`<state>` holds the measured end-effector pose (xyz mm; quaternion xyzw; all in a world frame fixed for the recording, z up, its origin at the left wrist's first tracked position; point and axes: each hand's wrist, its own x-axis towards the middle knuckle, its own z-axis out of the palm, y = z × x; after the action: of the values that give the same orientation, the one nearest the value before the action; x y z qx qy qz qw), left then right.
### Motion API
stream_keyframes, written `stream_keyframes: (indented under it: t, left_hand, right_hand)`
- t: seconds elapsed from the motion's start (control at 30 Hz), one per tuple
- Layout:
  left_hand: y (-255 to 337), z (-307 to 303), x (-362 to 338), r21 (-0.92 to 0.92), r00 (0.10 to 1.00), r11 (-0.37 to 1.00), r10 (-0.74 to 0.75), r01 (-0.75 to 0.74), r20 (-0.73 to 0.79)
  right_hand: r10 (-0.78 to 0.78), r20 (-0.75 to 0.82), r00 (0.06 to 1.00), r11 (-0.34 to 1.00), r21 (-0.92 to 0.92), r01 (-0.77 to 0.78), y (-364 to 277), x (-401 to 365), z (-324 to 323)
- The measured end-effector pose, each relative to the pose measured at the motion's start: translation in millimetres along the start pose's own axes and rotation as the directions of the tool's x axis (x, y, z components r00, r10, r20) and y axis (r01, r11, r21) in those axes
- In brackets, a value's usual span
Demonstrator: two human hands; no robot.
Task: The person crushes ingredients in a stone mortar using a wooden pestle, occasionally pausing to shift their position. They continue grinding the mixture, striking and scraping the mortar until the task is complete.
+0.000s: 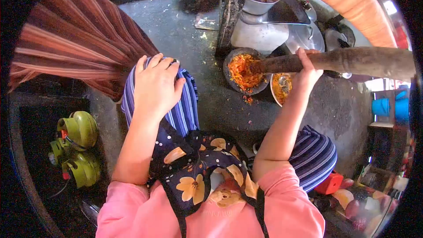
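My right hand (308,68) is wrapped round a long, thick wooden pestle (361,60). The pestle's lower end rests in a dark stone mortar (230,76) on the floor, among a chunky orange-red mash (243,68). Beside the mortar, partly hidden by the pestle and my right forearm, stands a pale bowl (274,95) with more orange-yellow mash and what looks like a spoon in it. My left hand (157,81) lies on my knee over blue striped cloth (183,110), fingers spread, holding nothing.
Behind the mortar are a dark post (231,17), a pot (260,6) with dark contents and metal lids (308,39). Brown striped cloth (79,39) hangs at left above green gas cylinders (83,130). Blue buckets (381,107) stand at far right, near a red container (329,183).
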<state>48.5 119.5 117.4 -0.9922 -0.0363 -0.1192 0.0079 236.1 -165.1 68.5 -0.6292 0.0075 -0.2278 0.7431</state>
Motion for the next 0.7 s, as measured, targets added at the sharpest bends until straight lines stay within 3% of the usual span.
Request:
stream_keyframes:
  t: [0.07, 0.1, 0.13, 0.17, 0.2, 0.27, 0.3, 0.33, 0.37, 0.43, 0.47, 0.53, 0.57, 0.63, 0.67, 0.7]
  left_hand:
    - [1.9, -1.1, 0.5, 0.004, 1.000, 1.000, 0.006, -0.006, -0.006]
    - [2.6, -2.1, -0.3, 0.010, 1.000, 1.000, 0.010, -0.010, -0.003]
    - [3.9, -3.0, -1.8, 0.012, 1.000, 1.000, 0.009, -0.009, -0.005]
    - [4.6, -2.5, -3.4, 0.006, 1.000, 1.000, 0.022, -0.022, -0.005]
    - [4.9, -2.1, -2.0, 0.005, 1.000, 1.000, 0.029, -0.029, -0.009]
    - [7.2, -2.9, -5.3, 0.018, 0.999, 0.999, 0.036, -0.037, 0.014]
    - [7.2, -2.8, -5.0, 0.009, 0.999, 0.999, 0.036, -0.036, 0.002]
    - [6.1, -2.5, -3.0, 0.002, 0.999, 0.999, 0.035, -0.035, -0.014]
    - [4.8, -1.0, -3.0, 0.004, 0.999, 0.999, 0.042, -0.041, -0.023]
    - [2.9, -0.7, -1.8, 0.001, 0.999, 1.000, 0.028, -0.028, -0.015]
    - [1.8, -1.1, -0.8, 0.005, 1.000, 1.000, 0.013, -0.013, -0.018]
    - [1.8, 1.5, -1.5, 0.002, 0.999, 1.000, 0.017, -0.017, -0.034]
    - [2.4, 1.2, -1.2, 0.010, 1.000, 1.000, 0.012, -0.011, -0.023]
    - [3.1, -1.4, -0.6, 0.013, 1.000, 1.000, 0.016, -0.016, -0.018]
    - [4.8, -4.0, -0.4, 0.020, 1.000, 0.999, 0.024, -0.025, 0.006]
    - [4.8, -4.8, 1.3, 0.015, 0.999, 0.999, 0.030, -0.029, -0.014]
  right_hand:
    - [0.008, -0.008, 1.000, 0.998, -0.061, -0.009, 21.4, -14.5, 5.5]
    - [0.016, -0.001, 1.000, 0.997, -0.073, -0.016, 93.7, -18.0, -4.4]
    - [0.099, 0.048, 0.994, 0.944, -0.320, -0.079, 146.0, -35.5, -13.9]
    - [0.129, 0.036, 0.991, 0.981, -0.149, -0.122, 158.4, -46.3, -21.2]
    - [0.161, 0.080, 0.984, 0.986, 0.019, -0.163, 159.1, -48.3, -21.1]
    - [0.202, -0.070, 0.977, 0.969, 0.162, -0.188, 131.1, -56.7, -8.9]
    - [0.151, -0.089, 0.985, 0.988, -0.003, -0.152, 97.4, -51.3, -2.6]
    - [0.054, -0.050, 0.997, 0.997, -0.051, -0.056, 73.1, -41.0, 1.9]
    - [-0.020, 0.035, 0.999, 0.998, -0.051, 0.022, 62.1, -21.0, -4.9]
    - [0.060, 0.041, 0.997, 0.996, 0.063, -0.063, 1.4, -10.1, 3.7]
    - [0.016, 0.066, 0.998, 0.996, 0.082, -0.021, -11.6, -7.6, 5.6]
    - [-0.070, -0.007, 0.998, 0.993, -0.098, 0.069, 13.3, -7.2, -0.5]
    - [0.052, 0.077, 0.996, 0.998, -0.049, -0.048, 44.9, -12.5, -7.9]
    - [0.094, 0.101, 0.990, 0.972, -0.223, -0.070, 155.4, -31.4, -26.5]
    - [0.124, 0.121, 0.985, 0.941, -0.329, -0.078, 170.9, -34.1, -38.4]
    - [0.118, 0.052, 0.992, 0.981, -0.159, -0.109, 153.9, -40.5, -27.8]
